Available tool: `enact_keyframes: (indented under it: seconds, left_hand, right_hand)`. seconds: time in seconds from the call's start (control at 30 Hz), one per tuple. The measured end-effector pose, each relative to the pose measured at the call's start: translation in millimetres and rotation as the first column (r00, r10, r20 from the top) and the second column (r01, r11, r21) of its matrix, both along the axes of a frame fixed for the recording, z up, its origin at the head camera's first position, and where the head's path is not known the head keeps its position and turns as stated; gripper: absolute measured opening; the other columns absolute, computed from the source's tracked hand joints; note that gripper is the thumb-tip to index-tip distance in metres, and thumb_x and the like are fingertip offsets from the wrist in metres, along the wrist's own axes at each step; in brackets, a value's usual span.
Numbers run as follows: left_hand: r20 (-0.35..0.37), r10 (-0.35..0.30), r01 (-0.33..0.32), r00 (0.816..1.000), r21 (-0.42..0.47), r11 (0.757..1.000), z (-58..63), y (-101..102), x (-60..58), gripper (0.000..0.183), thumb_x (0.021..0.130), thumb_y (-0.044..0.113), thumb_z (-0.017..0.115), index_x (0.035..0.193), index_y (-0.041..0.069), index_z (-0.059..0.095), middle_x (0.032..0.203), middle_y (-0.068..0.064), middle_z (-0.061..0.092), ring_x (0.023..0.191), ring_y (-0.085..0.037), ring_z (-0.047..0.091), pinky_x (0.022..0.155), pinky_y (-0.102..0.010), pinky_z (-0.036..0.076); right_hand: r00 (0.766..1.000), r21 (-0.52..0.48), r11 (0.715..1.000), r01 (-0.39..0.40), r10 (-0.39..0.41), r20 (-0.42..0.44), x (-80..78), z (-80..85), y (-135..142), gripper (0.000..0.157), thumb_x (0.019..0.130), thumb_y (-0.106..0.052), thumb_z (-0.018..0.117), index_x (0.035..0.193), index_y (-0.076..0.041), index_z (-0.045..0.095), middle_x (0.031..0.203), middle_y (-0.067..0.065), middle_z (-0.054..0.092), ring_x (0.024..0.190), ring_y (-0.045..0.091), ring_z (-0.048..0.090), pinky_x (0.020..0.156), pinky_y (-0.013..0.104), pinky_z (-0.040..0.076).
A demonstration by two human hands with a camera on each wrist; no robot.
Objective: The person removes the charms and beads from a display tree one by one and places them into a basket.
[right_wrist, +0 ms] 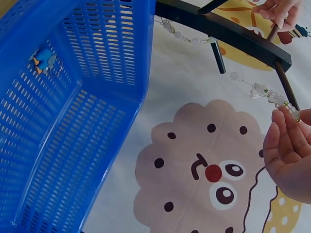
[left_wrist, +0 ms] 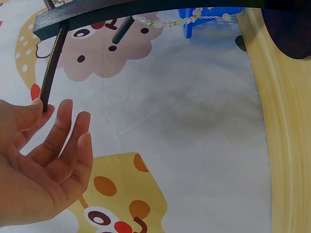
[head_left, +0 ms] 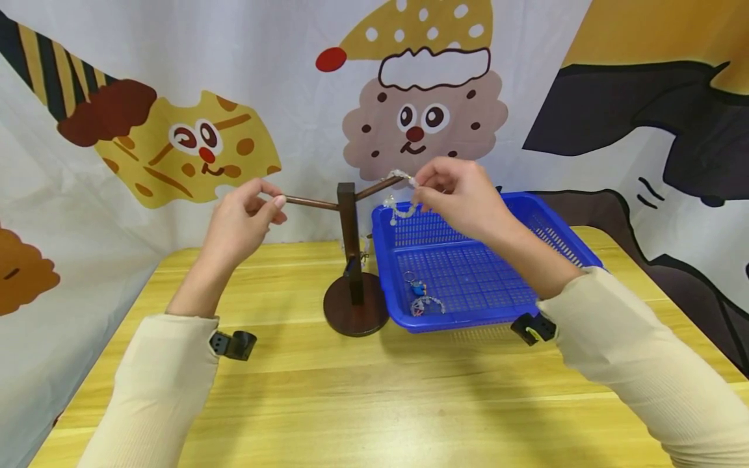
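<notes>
A cartoon-printed curtain point(head_left: 310, 117) hangs behind the yellow wooden table point(head_left: 292, 403). The left hand point(head_left: 236, 218) pinches the left rod point(head_left: 310, 202) of a dark stand point(head_left: 355, 315) between thumb and finger, its other fingers loosely bent. Right of the post, the right hand point(head_left: 459, 195) pinches a clear beaded strand point(right_wrist: 260, 89) at the opposite rod point(head_left: 374, 188). Beside the stand, a blue basket point(head_left: 462, 318) holds a blue keychain point(head_left: 418, 287) and another beaded strand point(head_left: 430, 299).
</notes>
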State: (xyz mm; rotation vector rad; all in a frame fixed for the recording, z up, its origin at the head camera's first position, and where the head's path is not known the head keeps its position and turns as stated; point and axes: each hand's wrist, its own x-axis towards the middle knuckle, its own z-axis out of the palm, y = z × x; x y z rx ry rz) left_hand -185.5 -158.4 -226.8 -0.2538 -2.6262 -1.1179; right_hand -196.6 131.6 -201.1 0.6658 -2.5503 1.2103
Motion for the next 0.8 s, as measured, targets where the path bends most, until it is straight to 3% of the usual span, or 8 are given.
enact_keyframes:
  seconds: [0.8]
  left_hand:
    - [0.004, 0.002, -0.002, 1.000, 0.003, 1.000, -0.4, 0, 0.9, 0.025, 0.096, 0.027, 0.047, 0.104, 0.006, 0.057, 0.083, -0.014, 0.066, 0.074, -0.024, 0.056, 0.060, -0.032, 0.041]
  right_hand:
    - [1.000, 0.031, 0.999, 0.024, -0.023, -0.016, 4.2, 3.7, 16, 0.009, 0.089, -0.009, 0.058, 0.089, -0.001, 0.062, 0.077, 0.011, 0.065, 0.066, 0.017, 0.057, 0.056, 0.024, 0.041]
